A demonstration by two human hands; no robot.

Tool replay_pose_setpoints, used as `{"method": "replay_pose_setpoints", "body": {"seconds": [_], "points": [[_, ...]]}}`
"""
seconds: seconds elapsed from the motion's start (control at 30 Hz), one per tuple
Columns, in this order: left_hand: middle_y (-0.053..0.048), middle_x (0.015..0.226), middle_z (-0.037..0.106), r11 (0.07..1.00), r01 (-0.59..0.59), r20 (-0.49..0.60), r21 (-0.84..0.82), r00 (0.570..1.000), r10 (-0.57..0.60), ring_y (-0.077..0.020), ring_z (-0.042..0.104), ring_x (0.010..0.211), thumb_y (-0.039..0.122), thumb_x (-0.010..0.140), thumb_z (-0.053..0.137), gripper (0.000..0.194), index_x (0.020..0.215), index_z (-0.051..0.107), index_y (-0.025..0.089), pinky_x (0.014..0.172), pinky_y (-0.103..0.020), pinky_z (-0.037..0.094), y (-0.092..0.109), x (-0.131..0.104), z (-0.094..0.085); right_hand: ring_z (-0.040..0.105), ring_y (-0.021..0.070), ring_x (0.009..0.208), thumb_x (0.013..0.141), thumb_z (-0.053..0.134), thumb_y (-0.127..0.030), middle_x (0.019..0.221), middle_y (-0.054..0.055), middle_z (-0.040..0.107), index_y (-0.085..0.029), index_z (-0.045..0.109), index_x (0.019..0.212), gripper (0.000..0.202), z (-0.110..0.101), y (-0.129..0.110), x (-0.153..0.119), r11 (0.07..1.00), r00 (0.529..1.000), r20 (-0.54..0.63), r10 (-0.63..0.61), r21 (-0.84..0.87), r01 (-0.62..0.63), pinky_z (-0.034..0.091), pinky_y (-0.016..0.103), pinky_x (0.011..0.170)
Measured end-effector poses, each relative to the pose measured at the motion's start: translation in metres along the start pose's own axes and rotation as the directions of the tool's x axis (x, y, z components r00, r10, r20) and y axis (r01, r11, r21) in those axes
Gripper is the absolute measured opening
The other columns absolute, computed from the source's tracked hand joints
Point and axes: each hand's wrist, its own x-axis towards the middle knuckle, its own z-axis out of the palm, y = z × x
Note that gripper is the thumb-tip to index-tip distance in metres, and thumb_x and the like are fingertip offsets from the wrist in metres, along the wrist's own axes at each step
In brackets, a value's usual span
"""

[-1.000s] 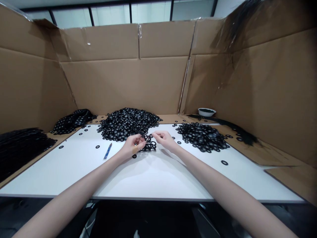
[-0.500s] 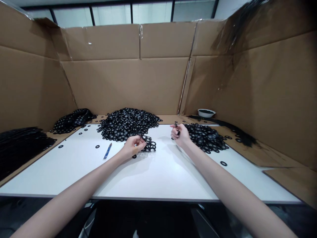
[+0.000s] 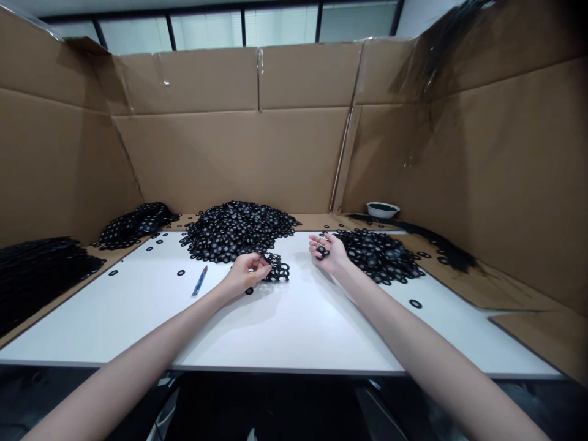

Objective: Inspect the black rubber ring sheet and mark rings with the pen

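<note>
Over the middle of the white table (image 3: 294,334), my left hand (image 3: 241,275) pinches a small black perforated sheet (image 3: 280,271) full of round holes between thumb and fingers. A loose black ring (image 3: 248,291) lies just below that hand. My right hand (image 3: 334,254) is turned palm up with its fingers half curled, and a few black rings (image 3: 323,252) rest in it. It is to the right of the sheet, apart from it. A pile of black rings (image 3: 386,256) lies right behind my right hand, and a larger heap of rings (image 3: 239,228) rises beyond my left hand.
A blue pen-like tool (image 3: 199,282) lies left of my left arm. Stacked black sheets (image 3: 43,272) and a crumpled perforated bundle (image 3: 135,223) are at the left. At the back right stands a white bowl (image 3: 383,210). Cardboard walls (image 3: 197,153) enclose the table.
My right hand has moved slightly left and down and turned its palm up, its fingers loosening so that the rings show. My left hand and the sheet have barely moved.
</note>
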Motion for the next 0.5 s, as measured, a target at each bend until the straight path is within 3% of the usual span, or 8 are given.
{"method": "replay_pose_setpoints", "body": {"seconds": [0.13, 0.27, 0.4, 0.5], "points": [[0.003, 0.052, 0.049, 1.0, -0.002, 0.019, 0.001, 1.0, 0.002, -0.0062, 0.041, 0.046, 0.036, 0.074, 0.058, 0.026, 0.066, 0.053, 0.012, 0.043, -0.017, 0.033, 0.004, -0.002, 0.001, 0.041, 0.0098, 0.043, 0.086, 0.026, -0.025, 0.056, 0.002, 0.044, -0.015, 0.05, 0.079, 0.027, 0.001, 0.004, -0.001, 0.999, 0.999, -0.024, 0.026, -0.042, -0.027, 0.03, 0.018, 0.034], [0.001, 0.056, 0.053, 0.999, -0.04, 0.047, -0.002, 0.998, 0.04, -0.0077, 0.046, 0.051, 0.035, 0.075, 0.057, 0.026, 0.068, 0.055, 0.011, 0.048, -0.019, 0.036, 0.006, 0.001, -0.006, 0.029, 0.0068, 0.036, 0.081, 0.039, -0.023, 0.049, -0.005, 0.035, -0.016, 0.049, 0.079, 0.012, 0.01, 0.016, 0.0, 0.989, 0.999, -0.004, 0.036, -0.145, -0.036, 0.022, 0.018, 0.031], [-0.001, 0.061, 0.057, 0.997, -0.08, 0.032, -0.014, 0.996, 0.08, -0.0093, 0.051, 0.055, 0.037, 0.075, 0.059, 0.026, 0.072, 0.056, 0.011, 0.05, -0.02, 0.039, 0.014, 0.012, -0.025, 0.03, 0.0058, 0.035, 0.074, 0.049, -0.019, 0.047, -0.006, 0.038, -0.016, 0.05, 0.075, 0.004, 0.027, 0.031, 0.01, 0.956, 0.999, 0.016, 0.03, -0.291, -0.024, 0.021, 0.017, 0.031], [-0.003, 0.069, 0.061, 0.988, -0.156, 0.004, -0.007, 0.988, 0.156, -0.0103, 0.055, 0.06, 0.036, 0.074, 0.06, 0.024, 0.076, 0.058, 0.011, 0.057, -0.022, 0.043, 0.032, 0.025, -0.047, 0.034, 0.0065, 0.035, 0.075, 0.048, -0.022, 0.047, -0.005, 0.041, -0.016, 0.051, 0.073, 0.007, 0.043, 0.039, 0.024, 0.913, 0.999, 0.029, -0.029, -0.406, 0.039, 0.02, 0.018, 0.032]]}}
